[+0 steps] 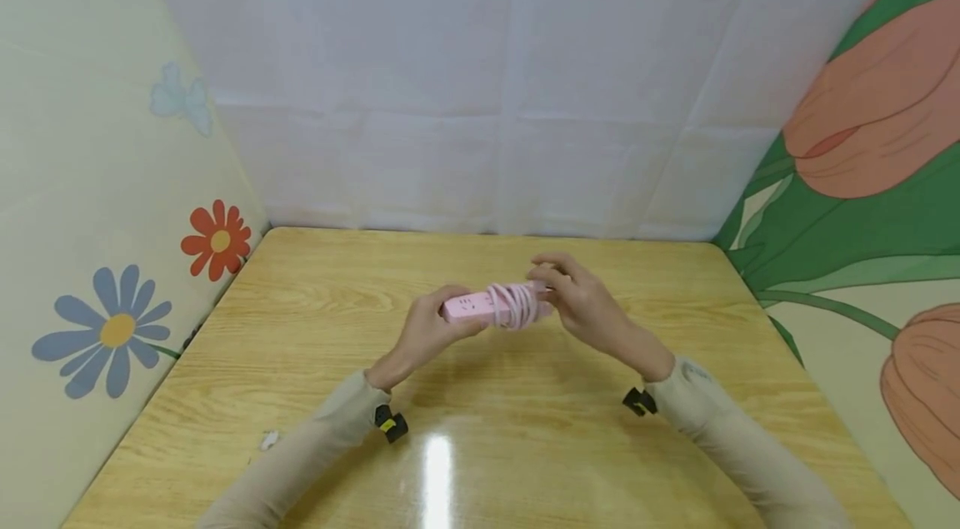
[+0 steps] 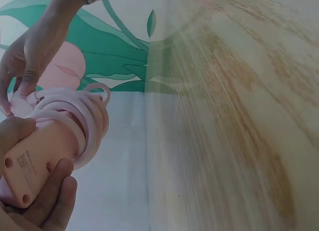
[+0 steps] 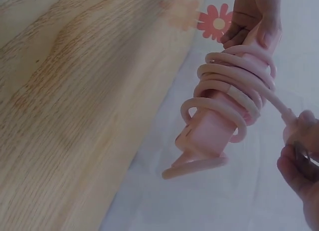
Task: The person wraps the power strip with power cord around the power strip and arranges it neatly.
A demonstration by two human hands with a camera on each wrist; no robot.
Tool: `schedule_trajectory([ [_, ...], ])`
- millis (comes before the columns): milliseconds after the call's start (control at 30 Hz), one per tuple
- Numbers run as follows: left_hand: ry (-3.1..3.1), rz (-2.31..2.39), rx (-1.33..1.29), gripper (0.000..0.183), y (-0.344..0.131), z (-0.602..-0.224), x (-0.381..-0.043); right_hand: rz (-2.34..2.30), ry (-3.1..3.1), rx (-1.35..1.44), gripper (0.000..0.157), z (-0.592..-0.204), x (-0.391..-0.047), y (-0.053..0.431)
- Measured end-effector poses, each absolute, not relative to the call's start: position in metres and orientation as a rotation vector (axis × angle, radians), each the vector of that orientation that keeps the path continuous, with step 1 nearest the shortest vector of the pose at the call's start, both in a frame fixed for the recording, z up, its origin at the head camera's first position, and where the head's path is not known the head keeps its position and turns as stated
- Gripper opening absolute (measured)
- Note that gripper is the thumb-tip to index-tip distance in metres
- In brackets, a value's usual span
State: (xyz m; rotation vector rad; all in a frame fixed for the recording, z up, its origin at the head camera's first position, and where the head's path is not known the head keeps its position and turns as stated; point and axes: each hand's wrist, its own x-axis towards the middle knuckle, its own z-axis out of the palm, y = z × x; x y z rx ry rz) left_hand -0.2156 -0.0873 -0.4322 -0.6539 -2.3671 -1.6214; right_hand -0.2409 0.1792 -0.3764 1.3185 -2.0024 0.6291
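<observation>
A pink power strip [image 1: 468,306] is held up over the wooden table, its own pale pink cord [image 1: 514,306] wound several times around it. My left hand [image 1: 435,327] grips the strip's left end, thumb on one side and fingers on the other. Screw holes and small print show on its underside [image 2: 37,158] in the left wrist view. At the other end, my right hand [image 1: 587,304] pinches the plug end of the cord [image 3: 291,128]. In the right wrist view, that stretch of cord runs straight from the coils to the fingers. One loop hangs past the strip's end.
The wooden table [image 1: 360,279] meets a white cloth backdrop [image 1: 480,96] at the back. Painted panels with flowers stand on the left [image 1: 116,333] and right [image 1: 862,121]. A small white scrap [image 1: 269,439] lies beside the left sleeve.
</observation>
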Motion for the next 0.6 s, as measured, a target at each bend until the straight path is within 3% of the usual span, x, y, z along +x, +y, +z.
schedule_trajectory([
  [600,-2.364,-1.789,-0.689,0.045,-0.088,-0.432,-0.216,0.622,-1.855,1.178,0.025,-0.386,-0.255,0.171],
])
